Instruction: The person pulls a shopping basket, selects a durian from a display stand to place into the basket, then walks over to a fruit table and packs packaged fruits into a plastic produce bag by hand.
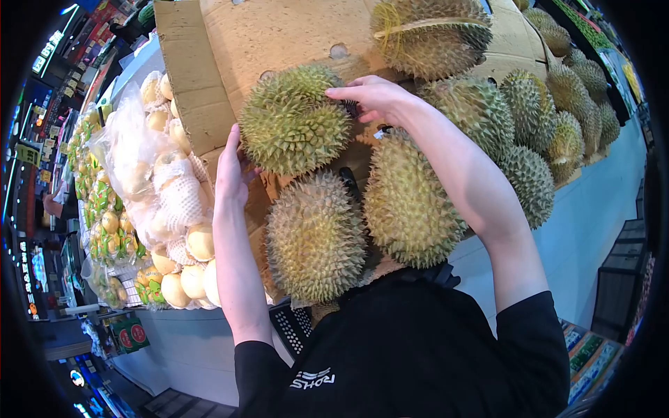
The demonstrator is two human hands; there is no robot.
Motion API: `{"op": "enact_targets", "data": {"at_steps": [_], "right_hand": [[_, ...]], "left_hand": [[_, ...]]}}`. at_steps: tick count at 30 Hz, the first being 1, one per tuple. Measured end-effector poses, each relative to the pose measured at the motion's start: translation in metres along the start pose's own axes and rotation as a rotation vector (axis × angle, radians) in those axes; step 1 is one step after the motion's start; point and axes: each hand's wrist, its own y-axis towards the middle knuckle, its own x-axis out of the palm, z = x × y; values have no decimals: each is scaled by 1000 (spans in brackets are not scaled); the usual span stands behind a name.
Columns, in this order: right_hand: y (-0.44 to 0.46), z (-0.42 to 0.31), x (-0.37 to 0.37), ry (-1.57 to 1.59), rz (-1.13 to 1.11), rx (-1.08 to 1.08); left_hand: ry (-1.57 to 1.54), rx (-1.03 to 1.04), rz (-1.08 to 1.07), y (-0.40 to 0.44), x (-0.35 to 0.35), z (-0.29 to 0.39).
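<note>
A spiky green-brown durian (pixel 296 122) sits between my two hands on the brown cardboard. Along its left side lies my left hand (pixel 233 171), thumb up and fingers partly hidden behind the fruit. My right hand (pixel 369 97) touches its upper right side with bent fingers, close to a dark stem. Together the hands grip the durian from both sides. Just below it, nearer my body, rest a browner durian (pixel 317 237) and another durian (pixel 411 202), the latter under my right forearm.
A large durian (pixel 432 38) lies at the back on the cardboard (pixel 279 31). Several more durians (pixel 529 184) crowd the right side. To the left are pale round fruits (pixel 198 240) in foam nets and a clear plastic bag (pixel 129 150). A raised cardboard flap (pixel 191 76) separates them.
</note>
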Motion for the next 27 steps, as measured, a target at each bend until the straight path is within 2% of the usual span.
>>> {"op": "enact_targets", "data": {"at_steps": [6, 11, 15, 21, 23, 27], "right_hand": [[-6, -5, 5, 41, 57, 61], [14, 8, -2, 169, -72, 35], [2, -1, 3, 115, -19, 49], [2, 4, 1, 180, -122, 10], [-4, -2, 6, 208, -8, 44], [-13, -9, 4, 191, -45, 52]], "left_hand": [[-2, -12, -47, 8, -2, 0], [-25, -25, -65, 13, -1, -1], [-56, -25, -66, 10, 2, 2], [-95, -45, -30, 9, 5, 2], [-143, -30, -85, 8, 6, -1], [-238, 10, -89, 8, 9, 1]]}}
